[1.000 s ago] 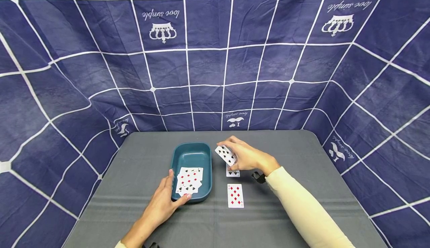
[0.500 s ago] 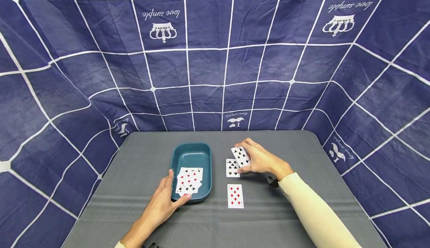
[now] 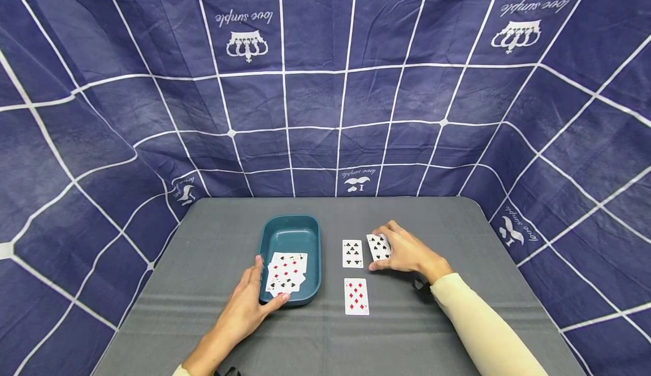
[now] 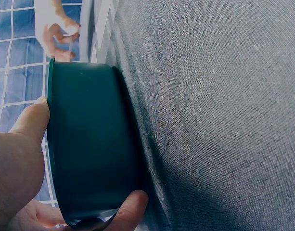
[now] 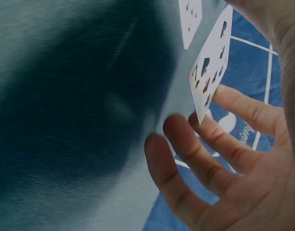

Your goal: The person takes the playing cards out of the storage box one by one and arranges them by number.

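Observation:
My right hand (image 3: 404, 251) pinches a spades playing card (image 3: 378, 247) by its edges, thumb on the near edge and fingertips on the far one. In the right wrist view this spades card (image 5: 212, 65) is tilted and rises from the table at a slant. Just left of it a clubs card (image 3: 353, 253) lies face up, and nearer the front lies a diamonds card (image 3: 356, 297). My left hand (image 3: 246, 299) holds the near left corner of a teal tray (image 3: 319, 263), thumb at the rim in the left wrist view. Several overlapping face-up cards (image 3: 287, 271) lie in the tray's near half.
A grey cloth (image 3: 432, 331) covers the table. Behind it and on both sides hangs a blue curtain (image 3: 315, 104) with a white grid. The tray stands left of the loose cards.
My right hand has carried the spades card rightward and down, from beside the tray to just right of the clubs card, which is now uncovered. The left hand and tray have stayed put.

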The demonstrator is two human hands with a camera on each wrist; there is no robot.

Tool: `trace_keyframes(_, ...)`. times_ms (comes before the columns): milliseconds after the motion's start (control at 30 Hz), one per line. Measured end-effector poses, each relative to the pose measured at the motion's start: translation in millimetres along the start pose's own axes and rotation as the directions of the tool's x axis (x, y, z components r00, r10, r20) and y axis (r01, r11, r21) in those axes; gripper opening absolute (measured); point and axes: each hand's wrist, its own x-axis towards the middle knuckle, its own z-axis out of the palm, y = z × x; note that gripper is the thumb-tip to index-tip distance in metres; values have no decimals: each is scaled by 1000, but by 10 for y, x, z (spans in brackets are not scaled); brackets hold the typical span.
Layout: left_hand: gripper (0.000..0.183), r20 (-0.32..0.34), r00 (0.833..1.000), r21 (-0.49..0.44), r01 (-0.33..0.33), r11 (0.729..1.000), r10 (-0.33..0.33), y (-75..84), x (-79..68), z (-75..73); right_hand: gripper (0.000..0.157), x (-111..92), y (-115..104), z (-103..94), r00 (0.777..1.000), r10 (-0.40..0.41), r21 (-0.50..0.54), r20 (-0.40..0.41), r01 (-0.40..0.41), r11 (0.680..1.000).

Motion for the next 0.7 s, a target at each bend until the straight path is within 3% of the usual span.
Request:
trace_keyframes(400,128,3,1000,0,2,1000,-2,6,-4,-5,97,-9,89,188,993,120,-83,-12,-121,989)
trace_keyframes(700,127,-4,1000,-8,-9,1000,9,7,-4,-13,101,6,93,242,992,123,-122,-16,-124,985)
